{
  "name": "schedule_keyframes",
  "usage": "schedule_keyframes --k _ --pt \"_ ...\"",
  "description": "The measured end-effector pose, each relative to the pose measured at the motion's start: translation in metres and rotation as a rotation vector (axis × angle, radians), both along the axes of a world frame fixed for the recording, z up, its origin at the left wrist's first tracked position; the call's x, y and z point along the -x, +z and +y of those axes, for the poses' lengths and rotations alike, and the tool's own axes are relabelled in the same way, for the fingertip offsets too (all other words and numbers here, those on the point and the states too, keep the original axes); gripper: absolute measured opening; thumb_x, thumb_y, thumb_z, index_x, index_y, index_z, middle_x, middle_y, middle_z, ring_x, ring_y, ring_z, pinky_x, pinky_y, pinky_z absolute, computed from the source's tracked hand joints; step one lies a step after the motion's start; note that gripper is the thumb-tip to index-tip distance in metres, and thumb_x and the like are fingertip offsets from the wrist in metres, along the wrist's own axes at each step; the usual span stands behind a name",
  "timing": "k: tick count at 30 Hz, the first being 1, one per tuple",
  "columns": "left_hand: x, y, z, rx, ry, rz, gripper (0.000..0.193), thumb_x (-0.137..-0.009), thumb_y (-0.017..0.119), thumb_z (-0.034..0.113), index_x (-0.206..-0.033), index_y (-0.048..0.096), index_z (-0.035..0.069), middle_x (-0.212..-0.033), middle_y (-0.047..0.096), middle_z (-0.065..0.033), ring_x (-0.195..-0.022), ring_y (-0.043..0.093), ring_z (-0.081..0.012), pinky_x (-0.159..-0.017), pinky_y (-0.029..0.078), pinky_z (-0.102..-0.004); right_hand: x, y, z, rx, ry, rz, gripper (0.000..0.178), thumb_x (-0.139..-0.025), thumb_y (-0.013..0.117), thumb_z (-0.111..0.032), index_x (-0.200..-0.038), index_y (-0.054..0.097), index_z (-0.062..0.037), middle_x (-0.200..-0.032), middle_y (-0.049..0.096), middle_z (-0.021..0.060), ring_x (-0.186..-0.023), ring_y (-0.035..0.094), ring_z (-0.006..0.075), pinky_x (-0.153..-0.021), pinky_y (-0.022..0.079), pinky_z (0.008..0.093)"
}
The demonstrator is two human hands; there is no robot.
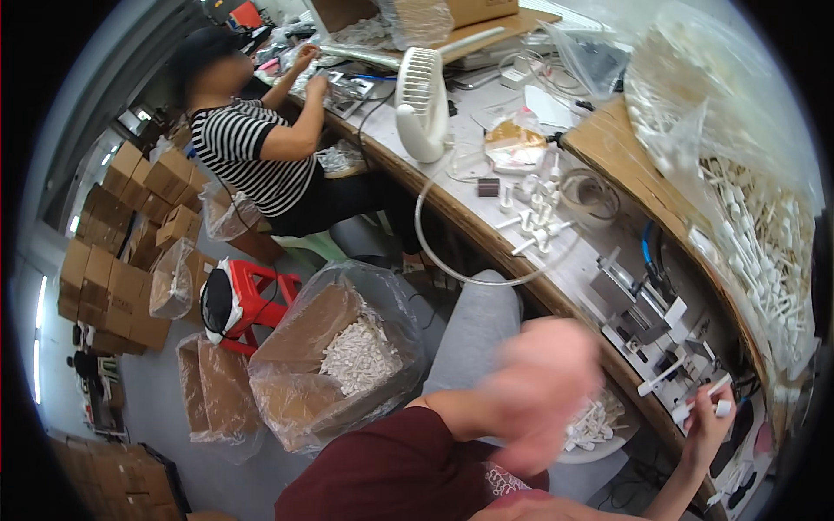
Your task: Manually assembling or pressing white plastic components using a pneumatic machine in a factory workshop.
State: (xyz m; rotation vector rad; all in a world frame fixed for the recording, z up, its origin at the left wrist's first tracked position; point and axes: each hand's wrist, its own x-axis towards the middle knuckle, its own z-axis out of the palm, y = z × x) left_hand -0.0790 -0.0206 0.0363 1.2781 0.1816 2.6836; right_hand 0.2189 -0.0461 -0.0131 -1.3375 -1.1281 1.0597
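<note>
My left hand (546, 382) is over my lap, smeared by motion, so its fingers cannot be made out. Below it, partly covered by the hand, a heap of small white plastic parts (592, 425) lies in a pale container. At the bench edge on the right, my right hand (711, 427) pinches a small white plastic stick-shaped part (718, 385). Just beyond that hand stands a metal bench fixture (641, 304) with blocks and a blue hose. Another white stick-shaped part (662, 377) lies across the fixture's near side.
White parts (540, 213) and a white fan (420, 108) stand on the bench (486, 195). A plastic-lined box (295, 347) of white parts is on the floor, beside a red stool (261, 291). A co-worker (256, 148) sits further along. Bagged white parts (738, 226) rest at right.
</note>
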Motion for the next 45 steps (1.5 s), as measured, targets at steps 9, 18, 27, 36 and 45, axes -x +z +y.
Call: schedule_keyframes --k 9,18,27,36,45 --pt "0.077 0.097 -0.079 -0.954 0.299 0.205 0.028 -0.102 0.052 0.011 -0.126 0.059 -0.002 -0.131 0.057 -0.0114 -0.118 0.053 -0.0255 -0.103 0.039 -0.0403 0.049 -0.023 -0.019 0.071 0.057 0.086 0.021 -0.085 0.076 -0.012 -0.089 0.06 -0.0001 -0.07 0.064 0.0089 -0.044 0.05 0.0075 -0.04 0.037 0.0186" --pt "0.089 0.095 -0.11 -0.694 -0.213 0.47 0.028 -0.097 0.053 -0.002 -0.125 0.055 -0.004 -0.128 0.054 -0.0101 -0.118 0.052 -0.0242 -0.098 0.043 -0.0403 0.079 -0.013 -0.047 0.124 0.019 0.149 0.016 -0.082 0.077 -0.007 -0.084 0.061 -0.0025 -0.073 0.065 0.0064 -0.048 0.051 0.0073 -0.043 0.038 0.0208" --pt "0.08 0.082 -0.103 -0.567 -0.414 0.449 0.027 -0.096 0.053 -0.004 -0.123 0.055 -0.004 -0.123 0.053 -0.0096 -0.116 0.051 -0.0227 -0.095 0.043 -0.0378 0.083 -0.002 -0.078 0.134 -0.107 0.237 0.014 -0.081 0.077 -0.001 -0.082 0.064 -0.0021 -0.075 0.068 0.0069 -0.051 0.053 0.0055 -0.046 0.039 0.0199" --pt "0.065 0.067 -0.09 -0.554 -0.574 0.398 0.026 -0.095 0.053 -0.006 -0.121 0.055 -0.003 -0.118 0.052 -0.0092 -0.113 0.051 -0.0211 -0.092 0.044 -0.0354 0.082 -0.015 -0.073 0.112 -0.096 0.292 0.014 -0.081 0.077 0.0 -0.084 0.064 -0.0002 -0.074 0.068 0.0086 -0.048 0.053 0.0056 -0.046 0.039 0.0186" --pt "0.048 0.048 -0.072 -0.438 -0.68 0.448 0.029 -0.096 0.055 -0.001 -0.125 0.054 -0.002 -0.124 0.052 -0.0081 -0.122 0.048 -0.0221 -0.103 0.039 -0.0372 0.072 -0.018 -0.057 0.096 -0.04 0.401 0.017 -0.082 0.081 -0.003 -0.08 0.064 -0.0022 -0.08 0.073 0.0101 -0.05 0.054 0.0031 -0.045 0.039 0.018"
